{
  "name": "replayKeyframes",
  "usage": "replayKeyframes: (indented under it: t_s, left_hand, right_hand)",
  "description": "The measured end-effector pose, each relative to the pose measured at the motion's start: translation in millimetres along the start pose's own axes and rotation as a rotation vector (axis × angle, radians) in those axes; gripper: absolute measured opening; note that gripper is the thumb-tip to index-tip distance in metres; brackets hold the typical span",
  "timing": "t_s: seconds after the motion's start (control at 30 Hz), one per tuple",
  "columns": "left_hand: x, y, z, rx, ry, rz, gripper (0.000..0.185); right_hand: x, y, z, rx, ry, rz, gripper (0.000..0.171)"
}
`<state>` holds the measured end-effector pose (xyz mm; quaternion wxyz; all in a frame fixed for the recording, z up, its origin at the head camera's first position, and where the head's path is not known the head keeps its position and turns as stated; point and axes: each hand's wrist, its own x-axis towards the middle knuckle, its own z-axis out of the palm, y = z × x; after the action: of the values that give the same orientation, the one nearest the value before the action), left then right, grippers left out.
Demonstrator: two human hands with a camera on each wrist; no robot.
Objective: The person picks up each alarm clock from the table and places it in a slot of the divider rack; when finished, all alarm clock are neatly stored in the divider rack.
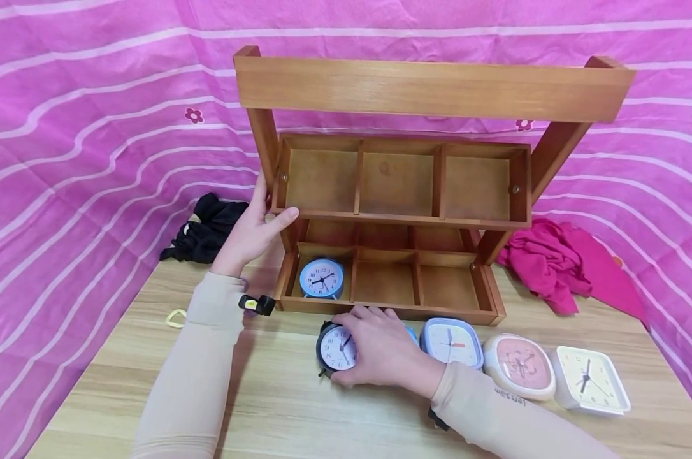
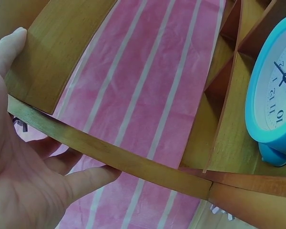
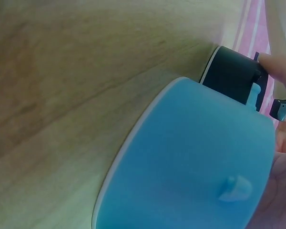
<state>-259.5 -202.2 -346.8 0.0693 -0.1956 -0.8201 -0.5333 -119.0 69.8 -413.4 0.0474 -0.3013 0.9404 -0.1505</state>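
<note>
In the head view my left hand (image 1: pixel 254 233) holds the left side of a two-tier wooden rack (image 1: pixel 434 89). In the left wrist view its thumb lies on the upper tray's end and its fingers reach behind the side post (image 2: pixel 109 155). My right hand (image 1: pixel 383 347) grips a black twin-foot alarm clock (image 1: pixel 336 347) on the table, in front of the rack; the hand covers its right side. A round blue alarm clock (image 1: pixel 322 279) stands in the lower tray's left compartment. Large in the right wrist view is a blue clock casing (image 3: pixel 190 157), beside the black clock (image 3: pixel 231 76).
Right of my right hand stand a light-blue square clock (image 1: pixel 452 343), a pink-faced clock (image 1: pixel 524 366) and a cream square clock (image 1: pixel 591 380). Black cloth (image 1: pixel 208 229) lies left of the rack, magenta cloth (image 1: pixel 552 264) right. Pink striped fabric (image 1: pixel 122 115) hangs behind.
</note>
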Motion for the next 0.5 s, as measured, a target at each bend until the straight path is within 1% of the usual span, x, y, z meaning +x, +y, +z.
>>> replayKeyframes:
  t_s: [0.17,0.37,0.43,0.5]
  left_hand:
    - [1.7,0.9,-0.2,-0.001,0.000,0.005,0.099]
    - [2.6,1.1,0.3,-0.001,0.002,0.006,0.097]
    - [0.9,3.7,0.3,-0.001,0.000,-0.005,0.097]
    - [-2.2,11.2,0.4,-0.003,-0.004,-0.014,0.097]
  right_hand:
    - [0,0,-8,0.043,-0.005,0.009,0.088]
    - [-1,-2,-12,0.054,0.009,0.003,0.085]
    - [-2,-2,-13,0.056,0.011,0.002,0.085]
    - [-2,-3,-13,0.058,0.010,0.004,0.084]
